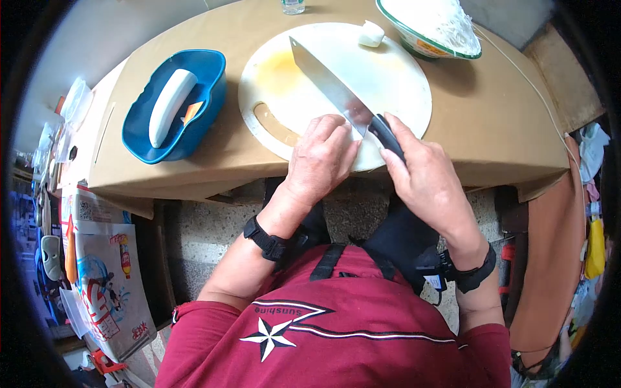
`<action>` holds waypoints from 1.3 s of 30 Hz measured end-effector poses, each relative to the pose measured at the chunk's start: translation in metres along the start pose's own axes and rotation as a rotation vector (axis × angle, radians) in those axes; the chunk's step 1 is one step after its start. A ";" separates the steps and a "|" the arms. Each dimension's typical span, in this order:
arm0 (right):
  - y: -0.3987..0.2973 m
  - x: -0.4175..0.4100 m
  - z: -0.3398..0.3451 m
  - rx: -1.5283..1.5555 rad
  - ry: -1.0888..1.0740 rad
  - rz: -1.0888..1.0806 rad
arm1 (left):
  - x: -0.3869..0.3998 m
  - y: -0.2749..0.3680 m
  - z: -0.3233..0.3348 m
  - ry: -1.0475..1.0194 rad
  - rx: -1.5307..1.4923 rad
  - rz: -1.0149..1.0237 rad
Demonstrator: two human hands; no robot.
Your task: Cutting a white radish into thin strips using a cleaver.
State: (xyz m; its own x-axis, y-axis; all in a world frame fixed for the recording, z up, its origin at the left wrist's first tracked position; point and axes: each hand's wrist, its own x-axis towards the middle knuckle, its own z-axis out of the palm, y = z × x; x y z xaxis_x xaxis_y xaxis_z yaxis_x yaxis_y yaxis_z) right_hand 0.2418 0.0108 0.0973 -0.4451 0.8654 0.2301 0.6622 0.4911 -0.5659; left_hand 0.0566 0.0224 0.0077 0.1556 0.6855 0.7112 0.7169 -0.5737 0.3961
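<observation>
My right hand [427, 179] grips the black handle of a broad kitchen knife [330, 85]. Its blade slants up and left across a round white cutting board [407, 97]. Close against the blade's heel, my left hand [322, 155] has its fingers curled at the board's near edge. A small pale piece [347, 125] shows at those fingertips, mostly hidden by them. At the board's far right lies a chunk of white radish [371, 35]. A yellow-orange stain marks the board's left side.
Left of the board stands a blue plastic basin [213, 92] holding a long peeled white radish [171, 106] and an orange item [193, 112]. A green-rimmed bowl [427, 46] heaped with white shreds [436, 22] is at back right. A clear bottle [293, 7] stands at the far edge.
</observation>
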 end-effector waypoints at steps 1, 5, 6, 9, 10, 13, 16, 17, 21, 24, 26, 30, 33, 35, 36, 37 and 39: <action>0.000 0.000 -0.002 0.035 -0.002 0.044 | 0.000 0.000 0.000 0.005 -0.005 0.001; 0.000 -0.010 -0.006 0.058 0.032 0.061 | -0.001 0.000 -0.001 -0.010 0.000 -0.006; -0.003 -0.013 -0.010 0.071 0.017 0.094 | 0.000 0.001 -0.001 -0.011 -0.003 -0.005; -0.008 -0.019 -0.020 0.079 -0.012 0.122 | -0.001 0.000 -0.001 0.003 0.000 -0.003; -0.008 -0.021 -0.022 0.077 -0.026 0.118 | -0.001 0.000 -0.001 0.015 0.007 -0.003; -0.009 -0.030 -0.025 0.094 -0.026 0.098 | -0.001 0.000 -0.001 0.010 -0.011 -0.009; -0.008 -0.037 -0.026 0.096 -0.021 0.079 | -0.001 0.000 -0.002 -0.002 -0.005 -0.002; -0.008 -0.038 -0.027 0.097 -0.020 0.079 | 0.000 0.000 -0.001 -0.003 -0.005 -0.001; -0.007 -0.042 -0.027 0.106 -0.036 0.072 | 0.000 0.001 -0.002 0.001 -0.005 -0.004; -0.006 -0.046 -0.027 0.091 -0.026 0.057 | 0.000 0.001 -0.001 0.001 -0.009 -0.006; -0.007 -0.049 -0.027 0.087 -0.021 0.050 | 0.000 0.001 -0.001 -0.003 -0.009 -0.007; -0.006 -0.051 -0.027 0.053 -0.003 0.018 | 0.000 0.002 -0.001 -0.009 -0.034 -0.014; -0.005 -0.053 -0.026 0.041 0.006 0.010 | 0.001 0.002 -0.003 -0.013 -0.019 -0.013; -0.003 -0.053 -0.025 0.035 0.008 0.007 | 0.001 0.002 -0.003 -0.012 0.002 -0.008; -0.003 -0.053 -0.024 0.026 0.019 -0.020 | 0.001 0.001 -0.002 -0.013 -0.004 -0.007; -0.002 -0.053 -0.024 0.018 0.030 -0.048 | 0.000 0.001 -0.002 -0.014 -0.009 -0.007; -0.004 -0.053 -0.025 0.017 0.014 -0.028 | 0.000 0.001 -0.002 -0.012 -0.010 -0.009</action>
State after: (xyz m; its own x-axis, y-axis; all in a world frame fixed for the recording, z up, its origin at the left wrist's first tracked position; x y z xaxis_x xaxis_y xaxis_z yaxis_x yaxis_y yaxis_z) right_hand 0.2777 -0.0343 0.1079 -0.4549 0.8528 0.2566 0.6391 0.5132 -0.5729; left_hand 0.0560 0.0214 0.0094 0.1579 0.6960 0.7005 0.7117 -0.5719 0.4079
